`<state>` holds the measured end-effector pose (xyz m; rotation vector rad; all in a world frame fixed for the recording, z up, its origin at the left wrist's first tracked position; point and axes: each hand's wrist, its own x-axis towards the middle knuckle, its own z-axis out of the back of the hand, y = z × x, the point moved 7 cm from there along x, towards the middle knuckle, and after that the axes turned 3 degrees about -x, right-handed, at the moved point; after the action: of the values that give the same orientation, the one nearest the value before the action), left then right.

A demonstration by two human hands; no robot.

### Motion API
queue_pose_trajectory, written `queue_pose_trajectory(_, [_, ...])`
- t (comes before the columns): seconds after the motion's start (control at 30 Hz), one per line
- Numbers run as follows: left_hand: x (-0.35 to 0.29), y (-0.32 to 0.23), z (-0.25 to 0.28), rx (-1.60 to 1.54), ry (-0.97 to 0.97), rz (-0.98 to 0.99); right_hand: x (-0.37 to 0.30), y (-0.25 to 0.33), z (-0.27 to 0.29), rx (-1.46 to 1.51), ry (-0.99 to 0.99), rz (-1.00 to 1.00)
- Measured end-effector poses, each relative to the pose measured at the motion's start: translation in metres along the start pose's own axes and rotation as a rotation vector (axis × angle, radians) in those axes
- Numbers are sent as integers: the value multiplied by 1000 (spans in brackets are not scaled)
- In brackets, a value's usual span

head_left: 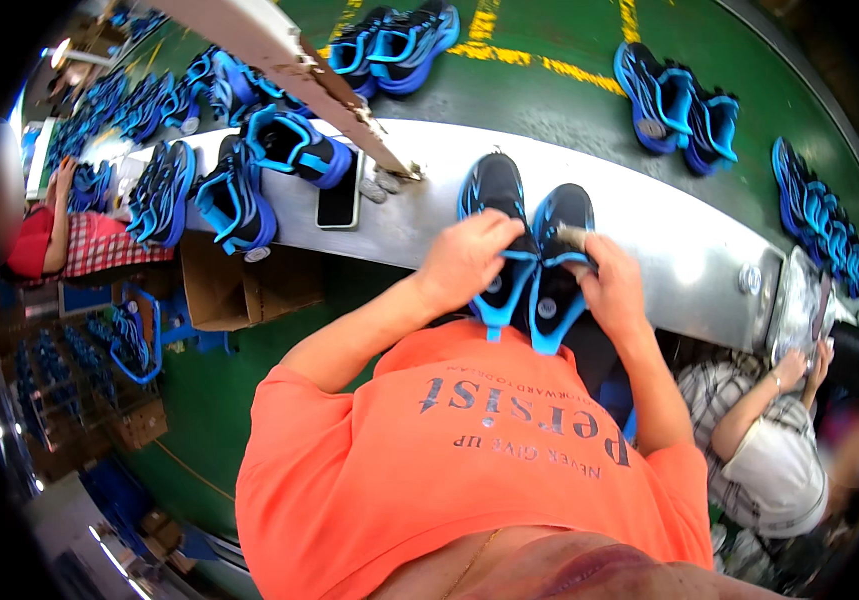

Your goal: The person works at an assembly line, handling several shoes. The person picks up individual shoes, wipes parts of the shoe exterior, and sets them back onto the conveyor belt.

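A: Where's the pair of black sneakers with bright-blue linings (495, 185)?

B: At the near edge of the long, silvery metal table (649, 255), 2 shoes side by side, toes pointing away. Whether the soles rest on it, I can't tell.

A: And the hands?

B: The left hand (468, 258) pinches the left shoe around its tongue; the right hand (606, 280) grips the right shoe (563, 208) by its opening. Something pale at those fingertips is too blurred to name.

A: How far along?

B: Partway, I'd judge: the pair is lined up, but with 2 hands on it, it looks unfinished. Similar black-and-blue shoes (232, 200) line the table's left; whether they're done doesn't show.
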<state>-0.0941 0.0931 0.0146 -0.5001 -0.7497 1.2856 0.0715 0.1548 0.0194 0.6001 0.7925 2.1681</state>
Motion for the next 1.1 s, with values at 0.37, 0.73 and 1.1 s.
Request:
queue_pose_trajectory(0.37, [-23, 2, -8, 37, 127, -1, -38, 27, -10, -204, 218, 84])
queue_pose_trajectory(0.73, [-34, -20, -30, 463, -92, -115, -39, 16, -26, 243, -30, -264])
queue_pose_trajectory(1.1, [-19, 0, -11, -66, -52, 99, -25, 16, 0, 207, 228, -183])
